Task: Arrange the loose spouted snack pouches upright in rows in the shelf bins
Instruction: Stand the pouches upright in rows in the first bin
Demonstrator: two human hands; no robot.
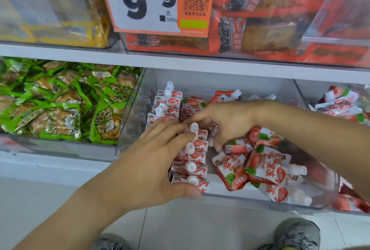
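clear bin, middle shelf: holds red-and-white spouted pouches in two states.

upright row: stands along the bin's left side, white caps up, running front to back; a second short row stands behind it near the back wall.

loose pile: lies flat and jumbled in the bin's right front, long axes and spouts pointing every way, mostly toward the right and front.

left hand: fingers straight and spread, laid over the left of the upright row, thumb at the front rim; it holds nothing, seems to steady the row.

right hand: reaches in from the right, fingers curled down just right of the row; what it pinches cannot be told.

relation that matters: the pile lies right of and in front of the right hand, directly beneath that forearm, well apart from the left hand. judged: the right hand is nearer for the next pick.

neighbours: green packets in the left bin, price card above.
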